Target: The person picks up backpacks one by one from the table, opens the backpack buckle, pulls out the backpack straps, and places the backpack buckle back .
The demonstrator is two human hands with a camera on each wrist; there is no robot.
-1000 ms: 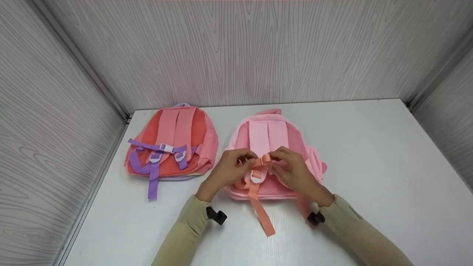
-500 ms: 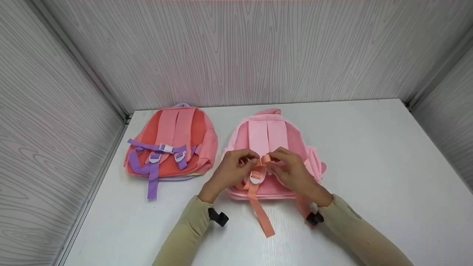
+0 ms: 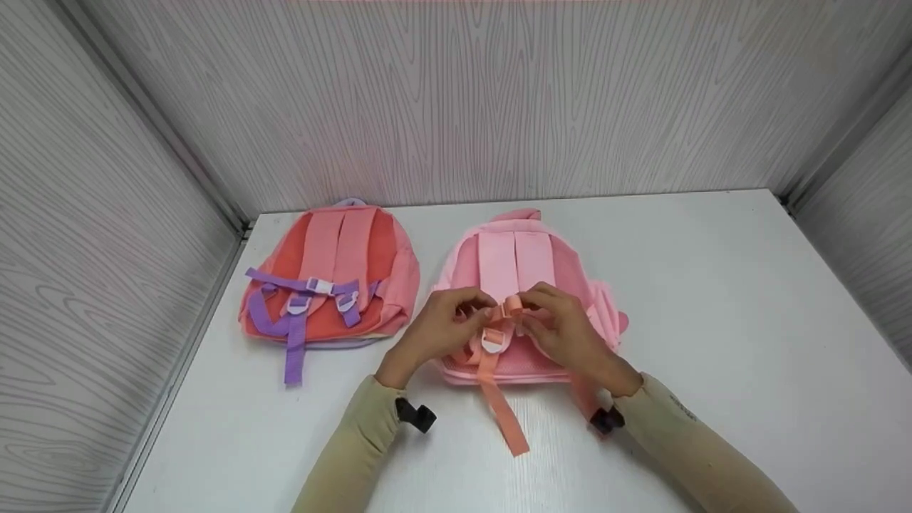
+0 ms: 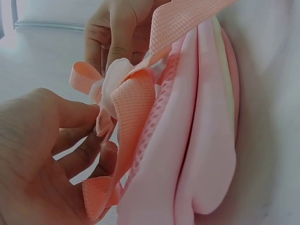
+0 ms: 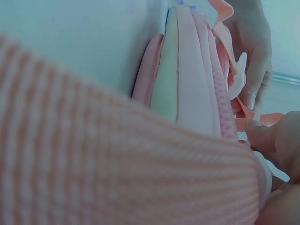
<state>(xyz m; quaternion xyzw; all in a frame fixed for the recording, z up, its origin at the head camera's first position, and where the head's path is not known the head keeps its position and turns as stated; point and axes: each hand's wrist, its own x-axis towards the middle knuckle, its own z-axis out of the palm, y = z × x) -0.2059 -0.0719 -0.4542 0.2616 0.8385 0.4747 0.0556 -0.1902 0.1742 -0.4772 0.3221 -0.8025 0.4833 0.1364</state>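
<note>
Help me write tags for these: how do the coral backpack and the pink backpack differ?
The coral backpack has purple webbing; the pink backpack has orange webbing. The coral backpack lies untouched, while the left hand and right hand hold the pink backpack's webbing. Both lie strap side up on the white table.
</note>
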